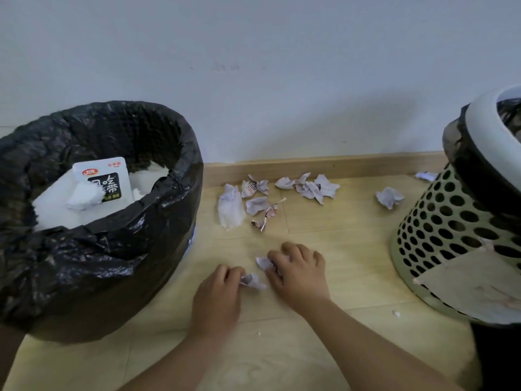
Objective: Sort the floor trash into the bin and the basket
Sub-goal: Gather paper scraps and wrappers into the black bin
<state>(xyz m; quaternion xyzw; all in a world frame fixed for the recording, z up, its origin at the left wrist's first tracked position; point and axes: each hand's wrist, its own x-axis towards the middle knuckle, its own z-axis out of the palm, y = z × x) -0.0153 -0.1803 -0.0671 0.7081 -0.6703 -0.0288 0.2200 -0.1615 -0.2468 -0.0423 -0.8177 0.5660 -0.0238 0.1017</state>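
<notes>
Low on the wooden floor, my left hand (217, 297) pinches a small crumpled paper scrap (253, 281). Just right of it, my right hand (298, 273) curls over a second crumpled scrap (263, 263) and grips it. Left of both hands stands a bin lined with a black bag (93, 249), holding white paper and a printed packet (105, 180). A perforated pale basket (439, 221) with a black liner and white rim stands at the right. Several crumpled papers (310, 187) and a white tissue (229, 208) lie near the skirting board.
One crumpled ball (389, 197) lies close to the basket, and another scrap (425, 176) sits behind it by the wall. A brown paper sheet (476, 289) leans on the basket's front. Tiny white crumbs (396, 313) dot the floor. The wall closes off the far side.
</notes>
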